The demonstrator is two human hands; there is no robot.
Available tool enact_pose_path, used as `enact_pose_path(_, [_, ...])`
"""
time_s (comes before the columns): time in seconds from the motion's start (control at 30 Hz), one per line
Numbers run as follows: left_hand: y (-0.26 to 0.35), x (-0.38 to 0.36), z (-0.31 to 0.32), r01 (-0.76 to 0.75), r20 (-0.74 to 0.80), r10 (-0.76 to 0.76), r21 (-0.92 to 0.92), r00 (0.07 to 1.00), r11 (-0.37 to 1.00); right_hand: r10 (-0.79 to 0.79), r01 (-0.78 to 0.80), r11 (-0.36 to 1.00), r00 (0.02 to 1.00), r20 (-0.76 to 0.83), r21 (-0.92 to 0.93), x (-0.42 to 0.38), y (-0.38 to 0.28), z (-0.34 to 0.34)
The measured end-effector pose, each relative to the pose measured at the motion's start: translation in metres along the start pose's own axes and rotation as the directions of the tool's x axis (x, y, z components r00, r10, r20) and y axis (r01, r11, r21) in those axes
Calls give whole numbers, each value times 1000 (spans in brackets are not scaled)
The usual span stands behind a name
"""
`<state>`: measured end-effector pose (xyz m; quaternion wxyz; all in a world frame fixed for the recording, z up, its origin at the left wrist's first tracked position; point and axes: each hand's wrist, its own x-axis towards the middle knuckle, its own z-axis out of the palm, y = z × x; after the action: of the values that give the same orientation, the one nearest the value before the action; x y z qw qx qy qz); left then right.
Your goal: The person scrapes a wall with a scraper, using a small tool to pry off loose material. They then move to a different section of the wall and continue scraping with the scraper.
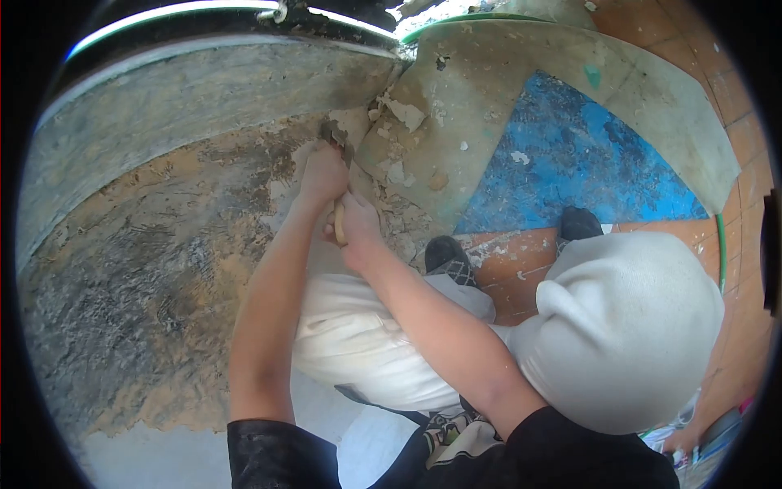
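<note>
A scraper with a wooden handle [340, 224] is held in both my hands against the wall. My left hand [324, 173] is closed round its upper part, close to the dark metal blade [332, 132]. Lower down, my right hand [358, 224] is wrapped round the handle. The blade lies at the edge between the rough, stripped wall surface [179, 261] and some loose pale flakes [403, 114]. Exactly how the blade's edge meets the wall is hidden by my left hand.
A pale sheet [652, 90] and a blue sheet [562, 155] cover part of the orange tiled floor [521, 277], with flakes scattered over them. A green hose [722, 253] runs along the right. A smooth grey band [204, 90] borders the stripped area.
</note>
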<state>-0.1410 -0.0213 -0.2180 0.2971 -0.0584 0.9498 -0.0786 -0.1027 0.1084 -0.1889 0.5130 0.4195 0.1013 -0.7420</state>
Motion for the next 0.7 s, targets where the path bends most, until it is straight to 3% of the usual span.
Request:
enact_pose_path(0.07, [0,0,0,33,44,-35,35,998,999,33,-58,964,995,99,261,-5,-7,0])
enact_pose_path(0.17, [14,3,-12,55,62,-52,-44,997,998,53,-143,912,971,234,385,4,-11,-17])
enact_pose_path(0.2, [11,6,-4,48,67,-45,-44,997,998,50,-139,910,972,229,392,12,-8,-23])
enact_pose_path(0.27, [-3,19,25,174,9,-175,-167,985,971,-20,-160,878,929,369,451,28,-5,-28])
enact_pose_path(0.4, [-10,28,31,33,74,-27,-79,997,996,26,-184,885,937,349,428,28,-21,-23])
enact_pose_path(0.47, [20,22,2,253,-23,-276,-331,961,909,87,-207,906,945,316,368,29,-29,-25])
enact_pose_path(0.5, [15,22,6,269,-11,-289,-337,957,902,104,-218,906,946,308,363,30,-29,-24])
enact_pose_path(0.53, [8,25,9,50,29,-49,-14,998,999,116,-214,920,949,293,327,30,-31,-25])
enact_pose_path(0.57, [4,28,11,-210,139,176,291,975,933,120,-204,935,952,283,290,30,-33,-25])
enact_pose_path(0.7, [15,15,2,-41,-53,52,198,997,979,63,-111,974,969,238,196,20,-26,-17])
